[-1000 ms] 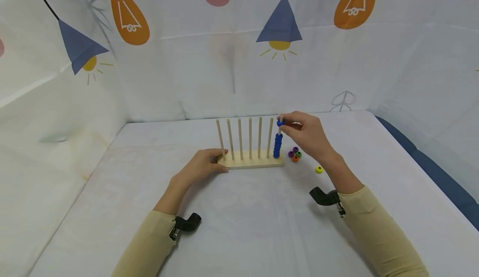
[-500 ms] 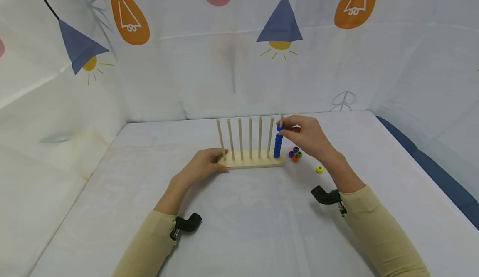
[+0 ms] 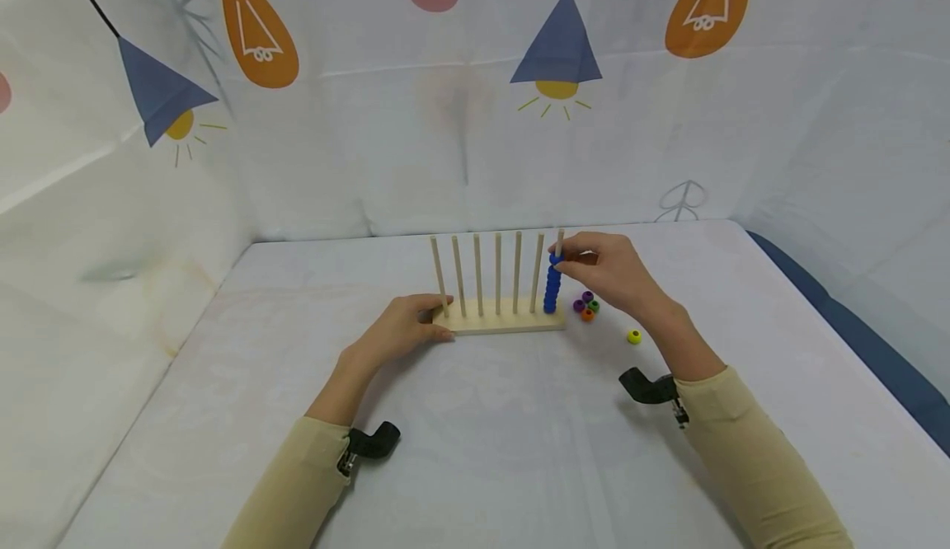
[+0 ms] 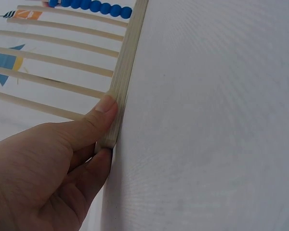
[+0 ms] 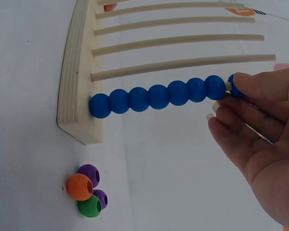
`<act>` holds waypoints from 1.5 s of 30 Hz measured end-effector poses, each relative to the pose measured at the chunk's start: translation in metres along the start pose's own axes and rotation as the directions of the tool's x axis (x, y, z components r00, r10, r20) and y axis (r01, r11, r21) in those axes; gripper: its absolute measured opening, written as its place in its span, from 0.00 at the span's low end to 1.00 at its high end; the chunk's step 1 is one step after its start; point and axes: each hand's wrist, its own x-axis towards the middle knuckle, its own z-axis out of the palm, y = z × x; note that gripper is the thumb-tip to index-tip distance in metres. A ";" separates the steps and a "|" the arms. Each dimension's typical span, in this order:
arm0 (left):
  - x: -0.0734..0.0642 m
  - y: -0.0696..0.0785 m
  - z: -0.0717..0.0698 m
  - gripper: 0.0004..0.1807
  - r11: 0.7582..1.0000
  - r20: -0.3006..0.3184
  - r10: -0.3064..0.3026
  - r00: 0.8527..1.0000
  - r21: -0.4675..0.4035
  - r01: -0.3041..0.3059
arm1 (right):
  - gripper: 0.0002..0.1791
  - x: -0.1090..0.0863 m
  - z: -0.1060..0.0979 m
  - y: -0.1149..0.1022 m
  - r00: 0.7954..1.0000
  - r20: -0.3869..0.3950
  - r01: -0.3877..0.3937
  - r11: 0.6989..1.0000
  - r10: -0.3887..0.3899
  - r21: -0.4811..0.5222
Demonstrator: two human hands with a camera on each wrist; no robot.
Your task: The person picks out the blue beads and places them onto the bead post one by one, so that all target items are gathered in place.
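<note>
A wooden peg rack (image 3: pixel 505 326) with a row of upright pegs stands on the table. My left hand (image 3: pixel 397 328) grips the left end of its base, thumb on the front face in the left wrist view (image 4: pixel 105 103). On the rightmost peg sits a stack of several blue beads (image 5: pixel 158 96). Just above that stack, my right hand (image 3: pixel 609 269) pinches another blue bead (image 5: pixel 235 92) threaded on the same peg. A short bit of bare peg shows between this bead and the stack; the thumb hides part of the bead. The other pegs hold no beads.
To the right of the rack lie an orange bead (image 5: pixel 80 187), a green bead (image 5: pixel 89 207) and two purple beads, bunched together. A yellow bead (image 3: pixel 634 337) rests apart, nearer the right forearm. A white printed sheet (image 3: pixel 416 161) hangs behind the table.
My right hand has slid the pinched blue bead down the rightmost peg, from near its top to close above the stack. The left hand stays on the base.
</note>
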 end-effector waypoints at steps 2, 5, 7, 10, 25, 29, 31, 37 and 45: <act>0.000 0.000 0.000 0.33 1.000 0.000 -0.001 1.000 0.000 0.001 | 0.12 0.000 -0.001 0.001 1.000 0.010 -0.009 1.000 0.009 0.001; 0.000 0.001 0.001 0.33 1.000 0.001 0.001 1.000 0.000 -0.001 | 0.12 0.000 -0.001 0.002 1.000 0.023 -0.016 1.000 0.016 -0.002; 0.001 0.001 0.002 0.33 1.000 0.003 0.003 1.000 -0.001 -0.003 | 0.12 -0.001 -0.002 0.004 1.000 0.026 -0.015 1.000 0.015 -0.006; 0.003 0.002 0.003 0.33 1.000 0.008 0.002 1.000 -0.001 -0.002 | 0.12 -0.001 -0.003 0.006 1.000 0.023 -0.006 1.000 0.007 -0.010; 0.001 0.001 0.001 0.35 1.000 0.020 -0.012 1.000 0.014 0.012 | 0.17 -0.003 -0.005 0.019 0.995 0.084 0.062 0.992 -0.052 -0.112; -0.002 0.002 0.000 0.35 0.999 0.030 -0.006 1.000 0.036 0.005 | 0.22 -0.008 -0.009 0.027 0.995 0.096 0.048 0.974 -0.027 -0.220; -0.002 0.002 -0.001 0.35 0.999 0.030 -0.001 1.000 0.048 0.000 | 0.24 -0.011 -0.013 0.032 0.996 0.092 0.030 0.962 -0.005 -0.271; 0.000 0.001 -0.004 0.35 0.998 0.047 0.011 0.999 0.067 -0.015 | 0.31 -0.017 -0.021 0.048 0.997 0.067 -0.010 0.926 0.039 -0.376; -0.006 0.000 -0.017 0.33 0.994 0.052 -0.007 0.999 0.112 0.002 | 0.38 -0.012 -0.022 0.065 0.997 0.032 -0.042 0.856 0.068 -0.516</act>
